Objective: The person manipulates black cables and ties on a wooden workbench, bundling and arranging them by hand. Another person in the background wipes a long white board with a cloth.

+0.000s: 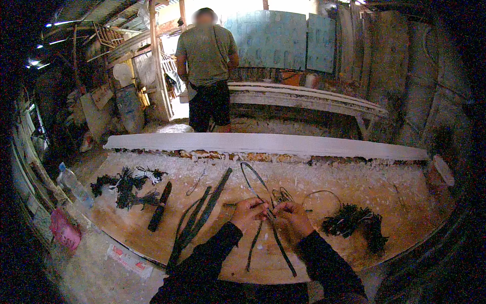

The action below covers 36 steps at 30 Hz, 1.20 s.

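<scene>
Both hands meet over the middle of the wooden table [298,253]. My left hand [248,214] pinches a thin dark strip [282,249] with thumb and fingertips. Close beside it, my right hand [293,217] pinches the same strip near where it crosses itself. The strip rises in a loop above the fingers, and two tails hang toward me. Just beyond the right hand lies a small tangle of thin wire [282,195]. Several longer dark strips [203,215] lie left of my left hand. The exact crossing point is partly covered by fingers.
Bundles of dark ties [129,188] and a dark knife-like tool [160,206] lie left; another bundle [354,223] lies right. A white ledge [263,143] runs along the far edge. A plastic bottle [75,186] stands left. Beyond, a person [207,58] stands near a long bench [304,95].
</scene>
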Motion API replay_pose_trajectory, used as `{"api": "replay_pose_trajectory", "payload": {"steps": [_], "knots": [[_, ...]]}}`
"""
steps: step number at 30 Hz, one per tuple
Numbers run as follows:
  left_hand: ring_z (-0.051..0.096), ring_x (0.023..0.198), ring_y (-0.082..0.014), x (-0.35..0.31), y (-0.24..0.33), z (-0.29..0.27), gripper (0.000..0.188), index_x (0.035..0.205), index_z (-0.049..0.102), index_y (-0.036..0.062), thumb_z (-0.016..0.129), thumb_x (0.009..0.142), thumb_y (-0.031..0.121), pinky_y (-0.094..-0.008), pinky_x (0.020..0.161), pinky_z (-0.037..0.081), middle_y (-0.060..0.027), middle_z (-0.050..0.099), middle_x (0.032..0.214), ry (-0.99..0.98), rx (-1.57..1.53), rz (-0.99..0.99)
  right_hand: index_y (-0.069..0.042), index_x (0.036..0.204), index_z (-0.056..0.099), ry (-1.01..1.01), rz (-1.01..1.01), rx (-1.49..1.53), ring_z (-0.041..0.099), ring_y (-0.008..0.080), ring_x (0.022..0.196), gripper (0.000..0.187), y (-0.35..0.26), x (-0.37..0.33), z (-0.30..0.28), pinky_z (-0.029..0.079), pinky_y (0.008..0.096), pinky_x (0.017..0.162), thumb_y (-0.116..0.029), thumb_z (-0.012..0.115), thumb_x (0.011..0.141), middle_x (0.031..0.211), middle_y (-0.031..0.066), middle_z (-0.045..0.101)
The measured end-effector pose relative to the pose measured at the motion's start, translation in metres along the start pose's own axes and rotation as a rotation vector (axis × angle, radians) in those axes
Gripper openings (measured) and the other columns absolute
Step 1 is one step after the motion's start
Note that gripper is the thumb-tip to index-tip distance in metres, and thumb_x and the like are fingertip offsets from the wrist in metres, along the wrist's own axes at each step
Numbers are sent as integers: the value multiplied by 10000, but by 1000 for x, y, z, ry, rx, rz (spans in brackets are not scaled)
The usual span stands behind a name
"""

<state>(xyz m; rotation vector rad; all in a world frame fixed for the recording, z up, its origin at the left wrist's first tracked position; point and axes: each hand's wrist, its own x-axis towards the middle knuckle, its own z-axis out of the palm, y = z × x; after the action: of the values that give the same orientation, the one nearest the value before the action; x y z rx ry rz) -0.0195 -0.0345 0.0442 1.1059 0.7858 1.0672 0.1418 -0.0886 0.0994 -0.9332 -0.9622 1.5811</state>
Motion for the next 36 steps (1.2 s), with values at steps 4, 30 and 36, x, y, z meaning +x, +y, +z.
{"api": "replay_pose_trajectory", "payload": {"steps": [4, 30, 36], "knots": [[563, 668, -102, 2, 0, -2, 161, 898, 579, 16, 599, 819, 155, -245, 585, 507, -16, 574, 753, -18, 27, 16, -45, 791, 560, -35, -5, -76, 587, 187, 728, 35, 5, 8, -9, 496, 289, 661, -14, 567, 776, 776, 56, 588], [562, 624, -99, 4, -8, -4, 180, 912, 600, 0, 604, 817, 153, -233, 548, 496, -36, 601, 748, -3, 57, 69, -30, 778, 554, -97, -59, -104, 583, 164, 710, 46, 21, 16, -20, 481, 260, 642, -32, 600, 779, 780, 75, 599], [567, 645, -112, 6, -14, -4, 198, 952, 597, -18, 588, 825, 134, -243, 551, 501, -52, 605, 768, -14, -2, 67, -21, 800, 546, -76, -108, -106, 585, 172, 718, 63, 28, 22, -23, 482, 277, 646, -44, 603, 784, 783, 72, 601]]}}
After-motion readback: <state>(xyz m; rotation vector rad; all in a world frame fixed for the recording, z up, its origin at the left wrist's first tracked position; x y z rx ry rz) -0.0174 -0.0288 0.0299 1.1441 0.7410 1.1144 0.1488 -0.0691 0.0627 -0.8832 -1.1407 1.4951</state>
